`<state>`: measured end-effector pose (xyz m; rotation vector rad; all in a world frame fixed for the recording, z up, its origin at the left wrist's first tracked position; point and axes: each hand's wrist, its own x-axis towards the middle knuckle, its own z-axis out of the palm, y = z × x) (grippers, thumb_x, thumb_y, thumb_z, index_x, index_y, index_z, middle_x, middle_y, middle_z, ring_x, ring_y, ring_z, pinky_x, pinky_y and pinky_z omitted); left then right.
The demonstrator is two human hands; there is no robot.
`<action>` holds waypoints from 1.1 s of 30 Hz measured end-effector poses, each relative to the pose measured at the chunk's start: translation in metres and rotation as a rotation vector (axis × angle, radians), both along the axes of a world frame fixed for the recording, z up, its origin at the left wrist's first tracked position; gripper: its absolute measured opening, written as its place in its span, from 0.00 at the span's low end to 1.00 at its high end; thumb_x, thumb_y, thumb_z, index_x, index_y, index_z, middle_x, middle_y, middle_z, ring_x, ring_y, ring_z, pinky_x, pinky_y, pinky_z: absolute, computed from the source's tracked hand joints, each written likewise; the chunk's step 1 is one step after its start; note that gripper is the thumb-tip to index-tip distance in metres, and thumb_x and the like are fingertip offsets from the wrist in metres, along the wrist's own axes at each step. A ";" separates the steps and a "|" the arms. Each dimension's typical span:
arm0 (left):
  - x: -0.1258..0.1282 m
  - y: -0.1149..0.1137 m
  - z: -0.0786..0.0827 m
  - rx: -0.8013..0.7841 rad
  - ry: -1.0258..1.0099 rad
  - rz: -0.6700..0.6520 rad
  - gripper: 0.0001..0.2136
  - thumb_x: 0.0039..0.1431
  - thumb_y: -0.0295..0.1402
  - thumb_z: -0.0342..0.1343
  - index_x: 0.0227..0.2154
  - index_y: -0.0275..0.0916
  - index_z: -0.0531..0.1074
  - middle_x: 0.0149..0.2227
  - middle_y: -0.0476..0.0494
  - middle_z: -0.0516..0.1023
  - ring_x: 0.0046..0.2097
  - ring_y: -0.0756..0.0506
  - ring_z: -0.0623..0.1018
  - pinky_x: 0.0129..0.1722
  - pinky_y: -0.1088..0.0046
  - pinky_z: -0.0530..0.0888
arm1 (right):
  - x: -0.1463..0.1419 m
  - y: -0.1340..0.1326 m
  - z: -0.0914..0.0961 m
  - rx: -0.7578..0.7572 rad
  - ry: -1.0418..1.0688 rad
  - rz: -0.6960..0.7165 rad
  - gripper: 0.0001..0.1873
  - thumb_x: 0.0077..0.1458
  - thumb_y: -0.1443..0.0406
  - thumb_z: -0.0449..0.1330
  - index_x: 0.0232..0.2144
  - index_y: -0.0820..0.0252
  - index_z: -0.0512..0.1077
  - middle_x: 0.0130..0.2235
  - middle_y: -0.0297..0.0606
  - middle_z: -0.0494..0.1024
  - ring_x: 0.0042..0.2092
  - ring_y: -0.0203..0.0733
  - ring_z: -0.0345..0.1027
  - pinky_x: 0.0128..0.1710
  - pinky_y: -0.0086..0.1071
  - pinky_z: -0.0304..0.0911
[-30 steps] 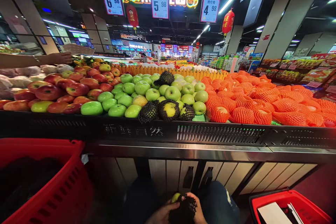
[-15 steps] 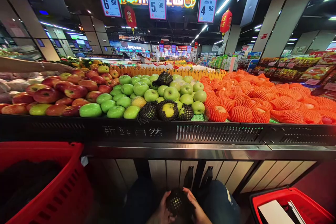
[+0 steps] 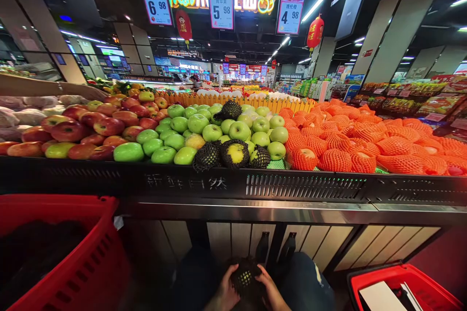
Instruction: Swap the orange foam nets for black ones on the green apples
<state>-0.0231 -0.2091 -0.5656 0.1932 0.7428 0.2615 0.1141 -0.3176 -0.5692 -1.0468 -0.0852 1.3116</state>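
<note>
Low at the bottom of the view, my left hand and my right hand are both wrapped round a green apple in a black foam net. Above them runs a fruit stand with green apples in the middle. Three more black-netted fruits sit at its front edge, and another lies further back on the pile.
Red apples fill the left of the stand, orange-netted fruit the right. A red basket stands at my left, another at my right with a white sheet in it. Another person's arm reaches over the red apples. Price signs hang overhead.
The net has gone from half off the apple to fully round it, and my hands have closed in on it. The other person's arm has dropped lower over the red apples.
</note>
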 end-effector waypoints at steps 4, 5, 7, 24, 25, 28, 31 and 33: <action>0.000 0.003 -0.017 0.006 -0.025 0.064 0.10 0.63 0.37 0.56 0.40 0.36 0.77 0.39 0.41 0.85 0.41 0.41 0.83 0.47 0.68 0.75 | 0.002 0.001 -0.005 0.056 -0.114 -0.007 0.30 0.31 0.54 0.76 0.41 0.53 0.80 0.42 0.36 0.85 0.54 0.54 0.74 0.60 0.45 0.62; 0.000 0.004 -0.020 0.017 -0.027 0.072 0.10 0.63 0.36 0.56 0.40 0.37 0.77 0.39 0.41 0.85 0.42 0.41 0.83 0.47 0.67 0.75 | 0.002 0.001 -0.004 0.067 -0.097 -0.013 0.30 0.32 0.52 0.76 0.41 0.52 0.80 0.43 0.36 0.85 0.53 0.53 0.75 0.58 0.44 0.64; 0.001 0.005 -0.023 0.024 -0.025 0.092 0.09 0.62 0.35 0.56 0.41 0.37 0.76 0.39 0.41 0.85 0.42 0.41 0.83 0.47 0.67 0.74 | 0.002 -0.001 -0.001 0.039 -0.012 -0.037 0.30 0.32 0.52 0.76 0.41 0.51 0.79 0.41 0.36 0.85 0.49 0.51 0.77 0.51 0.41 0.68; -0.001 0.002 -0.022 -0.051 -0.092 -0.058 0.34 0.66 0.56 0.43 0.55 0.29 0.73 0.38 0.32 0.85 0.44 0.34 0.83 0.52 0.58 0.74 | -0.004 0.001 -0.029 -0.156 -0.102 -0.045 0.21 0.25 0.69 0.69 0.30 0.56 0.75 0.20 0.21 0.69 0.19 0.26 0.56 0.23 0.25 0.47; 0.000 0.000 -0.022 -0.038 -0.105 -0.088 0.32 0.65 0.55 0.47 0.54 0.29 0.74 0.39 0.32 0.85 0.46 0.34 0.83 0.54 0.58 0.74 | -0.004 0.002 -0.032 -0.144 -0.133 -0.047 0.19 0.24 0.70 0.68 0.27 0.56 0.74 0.19 0.21 0.68 0.19 0.26 0.55 0.22 0.26 0.45; 0.000 -0.003 -0.020 0.022 -0.078 -0.141 0.27 0.62 0.52 0.55 0.50 0.31 0.77 0.39 0.35 0.86 0.48 0.34 0.83 0.54 0.60 0.74 | -0.004 0.006 -0.038 -0.115 -0.192 -0.063 0.17 0.21 0.70 0.67 0.22 0.56 0.70 0.19 0.23 0.69 0.20 0.28 0.54 0.21 0.27 0.44; -0.001 -0.004 -0.016 0.042 -0.068 -0.165 0.26 0.63 0.51 0.54 0.46 0.30 0.78 0.40 0.35 0.86 0.48 0.36 0.83 0.55 0.63 0.75 | -0.003 0.006 -0.036 -0.120 -0.196 -0.033 0.18 0.23 0.65 0.70 0.24 0.56 0.73 0.20 0.26 0.72 0.22 0.32 0.59 0.22 0.27 0.48; -0.002 -0.003 -0.012 0.063 -0.060 -0.159 0.26 0.62 0.51 0.56 0.45 0.29 0.78 0.41 0.35 0.86 0.48 0.37 0.83 0.55 0.64 0.74 | -0.001 0.004 -0.030 -0.143 -0.146 0.011 0.19 0.28 0.58 0.71 0.27 0.57 0.75 0.23 0.30 0.76 0.26 0.35 0.65 0.24 0.28 0.54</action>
